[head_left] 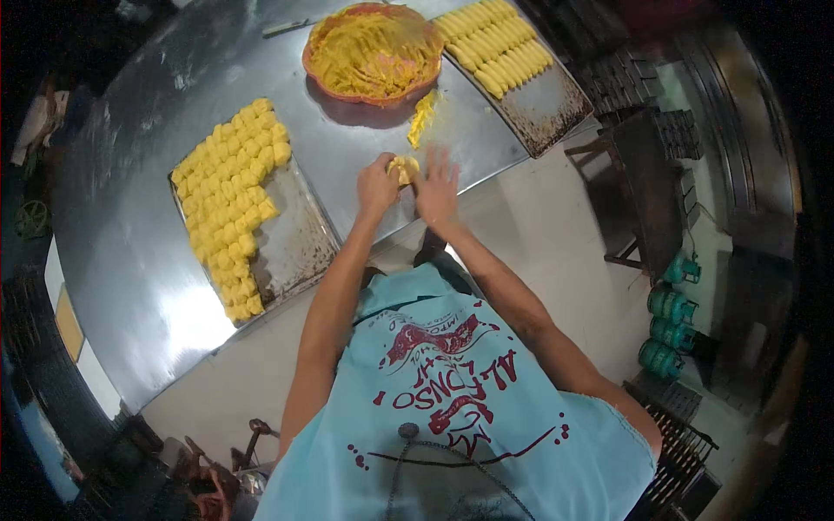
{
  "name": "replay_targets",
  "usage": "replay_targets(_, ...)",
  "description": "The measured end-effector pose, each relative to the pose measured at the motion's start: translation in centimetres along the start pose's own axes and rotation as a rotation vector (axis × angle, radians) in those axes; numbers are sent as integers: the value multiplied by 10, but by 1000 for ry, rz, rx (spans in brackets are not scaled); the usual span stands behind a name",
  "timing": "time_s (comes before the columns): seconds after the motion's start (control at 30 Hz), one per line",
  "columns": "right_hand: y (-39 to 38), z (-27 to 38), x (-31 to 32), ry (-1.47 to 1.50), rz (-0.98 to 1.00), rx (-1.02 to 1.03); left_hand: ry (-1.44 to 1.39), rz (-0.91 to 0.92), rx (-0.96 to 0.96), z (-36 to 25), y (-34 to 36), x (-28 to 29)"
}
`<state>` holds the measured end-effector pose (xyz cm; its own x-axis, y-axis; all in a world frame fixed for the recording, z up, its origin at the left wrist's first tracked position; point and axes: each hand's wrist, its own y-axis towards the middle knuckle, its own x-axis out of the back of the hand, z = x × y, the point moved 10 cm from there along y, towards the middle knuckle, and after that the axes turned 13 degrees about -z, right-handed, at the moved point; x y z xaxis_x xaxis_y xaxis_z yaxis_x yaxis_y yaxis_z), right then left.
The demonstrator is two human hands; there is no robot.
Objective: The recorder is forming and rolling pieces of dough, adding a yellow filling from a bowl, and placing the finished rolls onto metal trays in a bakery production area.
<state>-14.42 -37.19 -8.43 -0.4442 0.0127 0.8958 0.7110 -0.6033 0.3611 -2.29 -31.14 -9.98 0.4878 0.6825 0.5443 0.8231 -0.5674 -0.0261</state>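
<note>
Near the front edge of the metal table point(360, 143), my left hand point(380, 184) has its fingers closed on a small piece of yellow dough point(403, 169). On the other side of that piece is my right hand point(437, 189), its fingers stretched out and blurred at the tips. A streak of yellow paste point(422, 118) lies on the metal just beyond my hands. Farther back stands an orange bowl point(323, 87) coated inside with yellow filling. Rows of dough balls cover part of the left tray point(300, 239). Rolled dough fingers fill the far part of the right tray point(539, 117).
A thin bar point(287, 28) lies on the table left of the bowl. Off the table's right side stand a dark bench point(638, 182) and several green gas cylinders point(665, 334). A pale tiled floor point(539, 226) runs along the front edge.
</note>
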Motion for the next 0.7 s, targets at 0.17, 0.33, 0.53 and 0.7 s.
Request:
replay_targets(0.17, -11, 20, -26, -230, 46, 93, -152, 5, 72, 7, 6, 1)
replay_targets(0.33, -6, 9, -6, -151, 64, -166, -232, 130, 220, 22, -4, -6)
replay_targets(0.53, 1, -19, 15, -155, -57, -223, 67, -124, -217, 8, 1, 24)
replay_targets(0.7, -14, 37, -15, -196, -40, 140, 54, -179, -169, 12, -1, 31)
